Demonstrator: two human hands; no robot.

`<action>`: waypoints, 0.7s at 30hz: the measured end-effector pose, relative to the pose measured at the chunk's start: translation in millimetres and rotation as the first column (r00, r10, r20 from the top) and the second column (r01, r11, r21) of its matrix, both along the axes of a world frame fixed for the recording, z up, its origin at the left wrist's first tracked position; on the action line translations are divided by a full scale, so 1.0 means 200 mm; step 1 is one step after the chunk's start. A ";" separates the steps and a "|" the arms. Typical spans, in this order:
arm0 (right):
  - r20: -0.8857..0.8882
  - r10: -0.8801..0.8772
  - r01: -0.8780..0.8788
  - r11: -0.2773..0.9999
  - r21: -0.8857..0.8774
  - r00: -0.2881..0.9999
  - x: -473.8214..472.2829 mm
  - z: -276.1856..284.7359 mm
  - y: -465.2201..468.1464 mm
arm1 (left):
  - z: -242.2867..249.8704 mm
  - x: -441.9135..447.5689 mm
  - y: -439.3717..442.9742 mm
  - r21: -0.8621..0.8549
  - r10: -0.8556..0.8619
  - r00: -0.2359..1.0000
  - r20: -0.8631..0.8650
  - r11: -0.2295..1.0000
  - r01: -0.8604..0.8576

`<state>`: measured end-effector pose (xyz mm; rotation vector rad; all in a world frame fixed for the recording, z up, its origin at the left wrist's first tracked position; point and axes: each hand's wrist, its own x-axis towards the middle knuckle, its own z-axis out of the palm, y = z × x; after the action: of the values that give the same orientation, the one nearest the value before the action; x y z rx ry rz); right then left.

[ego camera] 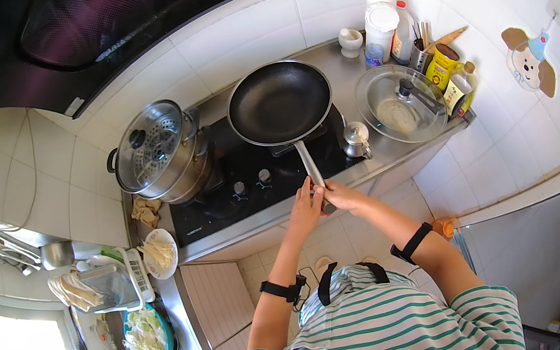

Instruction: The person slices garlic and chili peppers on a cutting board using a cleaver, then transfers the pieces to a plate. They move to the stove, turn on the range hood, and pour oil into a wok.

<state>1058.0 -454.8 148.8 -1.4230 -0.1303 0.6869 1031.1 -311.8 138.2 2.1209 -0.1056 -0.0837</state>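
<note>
A black-lined wok (279,102) sits over the right burner of a black glass gas hob (226,183). Its long metal handle (307,158) points toward me. Around the end of that handle is my right hand (342,196), with the fingers curled on it. My left hand (308,207) touches the handle from the left, fingertips against it and close to the right hand. The inside of the wok shows only its dark textured surface. Whether a flame burns under it cannot be made out.
A steel steamer pot (160,150) with a glass lid covers the left burner. Right of the hob are a small metal pot (357,139), a large glass lid (400,103) and several bottles. At left, a plate of pale strips (160,253) and a blue basin of cabbage (147,338) stand near the sink.
</note>
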 end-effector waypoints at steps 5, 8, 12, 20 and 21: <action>-0.039 -0.046 0.044 0.998 -0.052 0.998 -0.01 0.00 0.02 | 0.01 0.00 0.00 -0.070 -0.004 0.997 -0.074 0.998 -0.001; -0.026 -0.077 0.076 0.996 -0.038 0.997 -0.03 0.01 0.04 | 0.01 -0.01 -0.01 -0.074 0.026 0.999 -0.047 0.997 -0.029; 0.013 -0.124 0.124 0.990 -0.069 0.992 -0.04 0.05 0.06 | -0.01 -0.02 0.00 -0.087 0.058 0.998 0.001 0.995 -0.058; -0.085 -0.123 0.123 0.992 -0.006 0.989 -0.04 0.02 0.04 | -0.05 -0.02 0.03 -0.121 0.018 0.997 -0.070 0.992 -0.027; -0.100 -0.146 0.143 0.989 -0.036 0.984 -0.02 -0.02 0.01 | -0.05 -0.02 0.03 -0.113 0.009 1.000 -0.029 0.994 -0.012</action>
<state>1053.1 -452.8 144.4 -1.4064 0.0627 0.6420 1027.6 -306.8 128.4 2.0062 -0.0804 -0.0987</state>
